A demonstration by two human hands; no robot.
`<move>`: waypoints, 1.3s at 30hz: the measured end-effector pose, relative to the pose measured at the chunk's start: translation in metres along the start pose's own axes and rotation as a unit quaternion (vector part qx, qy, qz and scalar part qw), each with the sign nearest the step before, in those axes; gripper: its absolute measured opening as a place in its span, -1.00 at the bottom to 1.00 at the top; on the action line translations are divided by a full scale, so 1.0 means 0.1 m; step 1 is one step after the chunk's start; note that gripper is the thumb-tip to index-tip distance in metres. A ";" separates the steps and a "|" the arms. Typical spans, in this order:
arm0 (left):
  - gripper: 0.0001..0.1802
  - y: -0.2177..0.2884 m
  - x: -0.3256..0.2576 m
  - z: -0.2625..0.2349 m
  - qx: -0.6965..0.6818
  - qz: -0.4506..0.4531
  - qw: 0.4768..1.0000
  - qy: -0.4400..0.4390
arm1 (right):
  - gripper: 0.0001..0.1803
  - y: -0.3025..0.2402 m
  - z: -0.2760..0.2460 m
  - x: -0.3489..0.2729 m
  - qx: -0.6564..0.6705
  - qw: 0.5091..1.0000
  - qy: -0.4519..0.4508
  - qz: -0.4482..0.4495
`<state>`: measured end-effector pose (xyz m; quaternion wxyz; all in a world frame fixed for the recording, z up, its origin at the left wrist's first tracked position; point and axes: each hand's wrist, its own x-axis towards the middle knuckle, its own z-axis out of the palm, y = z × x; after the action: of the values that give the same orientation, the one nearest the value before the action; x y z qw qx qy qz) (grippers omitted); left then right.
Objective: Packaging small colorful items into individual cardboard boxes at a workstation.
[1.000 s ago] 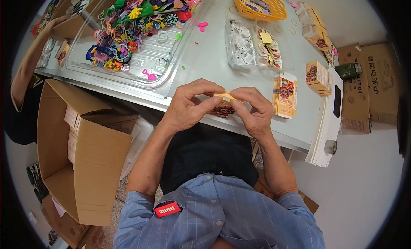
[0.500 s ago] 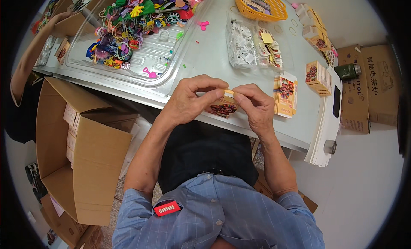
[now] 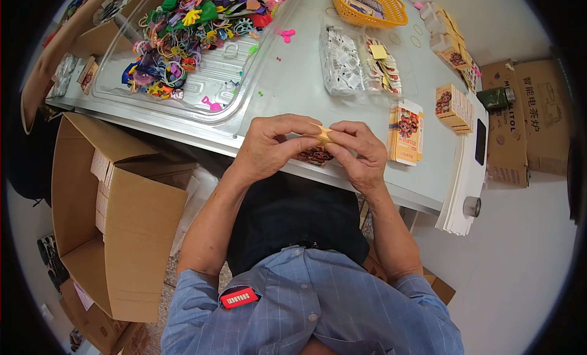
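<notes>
Between my two hands, at the near edge of the white table, is a small printed cardboard box in orange and yellow. My left hand pinches its upper left part between thumb and fingers. From the other side my right hand grips the upper right part, fingertips close to those of the left. Fingers cover much of the box's top. To the right of my right hand lies a stack of flat printed cartons in the same colours.
A clear tray of small colourful toys stands at the left. Clear bags of packets, a yellow basket and a row of small boxes lie farther back. An open cardboard carton stands lower left. Another person's arm reaches in.
My hands have drawn closer together over the top of the box, the right one shifting left. The other person's arm at the far left has moved.
</notes>
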<state>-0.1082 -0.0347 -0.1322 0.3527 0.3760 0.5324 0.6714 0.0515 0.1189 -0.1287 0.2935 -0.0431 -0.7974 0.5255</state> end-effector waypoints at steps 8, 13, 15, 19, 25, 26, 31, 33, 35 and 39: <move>-0.84 -0.01 -0.01 0.07 -0.021 0.019 1.000 0.011 | -0.59 -0.11 0.01 -0.04 -0.110 0.993 0.021 -0.024; -0.78 0.01 -0.12 0.13 -0.131 0.011 0.988 0.074 | -0.29 -0.40 -0.07 -0.09 -0.121 0.992 0.011 0.022; -0.56 0.10 -0.07 0.24 -0.164 0.019 0.983 0.082 | -0.33 -0.58 -0.22 0.04 -0.167 0.985 0.019 -0.046; -0.46 0.17 0.07 0.29 0.007 0.029 0.993 0.116 | -0.49 -0.67 -1.05 0.44 -0.267 0.954 0.139 -0.004; -0.62 -0.25 0.01 0.10 0.033 -0.045 0.983 0.175 | -0.55 0.09 -2.47 1.00 -0.445 0.869 0.177 0.128; -0.66 -0.26 -0.01 0.11 0.033 -0.031 0.983 0.179 | -0.55 0.23 -2.59 1.01 -0.508 0.829 0.164 0.169; -0.73 -0.32 -0.02 0.13 0.093 -0.029 0.979 0.178 | -0.52 0.75 -2.61 0.81 -0.670 0.707 0.086 0.210; -0.74 -0.32 -0.03 0.13 0.088 -0.026 0.979 0.182 | -0.52 0.84 -2.54 0.76 -0.697 0.683 0.082 0.202; -0.74 -0.32 -0.01 0.12 0.093 -0.030 0.979 0.181 | -0.51 0.85 -2.53 0.75 -0.698 0.694 0.113 0.133; -0.74 -0.29 0.01 0.13 0.085 -0.027 0.979 0.185 | -0.52 0.61 -2.31 0.78 -0.567 0.804 0.178 0.043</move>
<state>-0.0947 -0.0225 -0.1587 0.2325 0.2593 0.6539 0.6717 0.0915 0.3630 -0.0851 0.3307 -0.3282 -0.8845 -0.0247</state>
